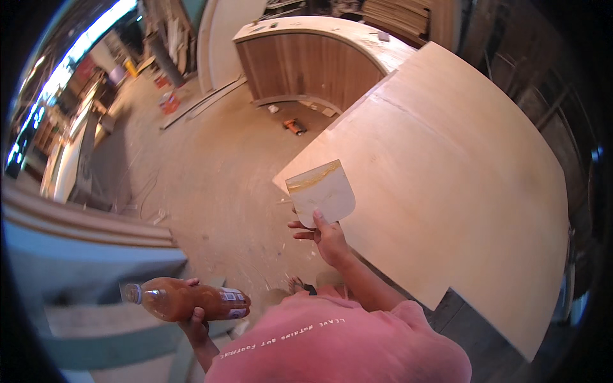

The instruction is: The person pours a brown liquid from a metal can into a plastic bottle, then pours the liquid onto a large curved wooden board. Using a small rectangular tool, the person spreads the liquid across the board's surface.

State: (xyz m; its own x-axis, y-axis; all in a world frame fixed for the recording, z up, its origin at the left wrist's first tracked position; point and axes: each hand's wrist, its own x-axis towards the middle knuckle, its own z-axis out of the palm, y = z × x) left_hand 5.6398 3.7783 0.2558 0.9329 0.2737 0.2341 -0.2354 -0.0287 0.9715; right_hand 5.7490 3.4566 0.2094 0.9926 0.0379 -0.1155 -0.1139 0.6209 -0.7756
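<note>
My left hand [195,316] grips a clear plastic bottle [179,300] filled with orange-brown liquid, lying nearly level with its cap towards the left. Between the thumb and fingers of my right hand [325,234] is a flat, pale spreader [323,196] with rounded lower corners. Yellowish, glue-like residue runs along its upper edge. The spreader overlaps the near left edge of a large plywood sheet [445,177] in the view; whether it touches the sheet I cannot tell.
Beyond the sheet stands a curved wooden counter [311,62] with small items on its top. An orange power tool [294,127] lies on the floor before it. Long strips [206,103] lie farther left. A panelled edge [96,225] borders the lower left. Timber leans at the back.
</note>
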